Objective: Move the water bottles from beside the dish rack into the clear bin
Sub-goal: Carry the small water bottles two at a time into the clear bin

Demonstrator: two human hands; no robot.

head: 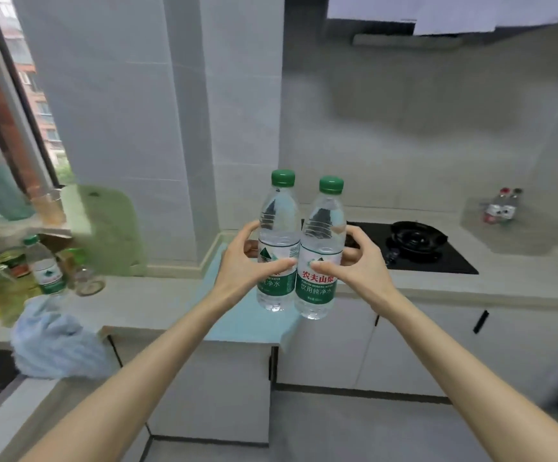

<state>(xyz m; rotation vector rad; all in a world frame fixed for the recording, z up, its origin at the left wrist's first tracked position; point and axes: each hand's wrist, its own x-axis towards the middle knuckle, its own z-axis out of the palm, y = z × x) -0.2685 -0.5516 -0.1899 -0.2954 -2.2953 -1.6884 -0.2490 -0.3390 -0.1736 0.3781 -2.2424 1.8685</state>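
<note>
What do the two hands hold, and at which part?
Left hand holds the left water bottle, right hand the right water bottle, each around its labelled middle.

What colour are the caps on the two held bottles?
Green caps, clearest in the head view.

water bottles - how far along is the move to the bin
Midway. The left hand and right hand each hold an upright green-capped bottle in the air. A third bottle stands on the counter at left. No clear bin shows, so nothing looks delivered.
</note>
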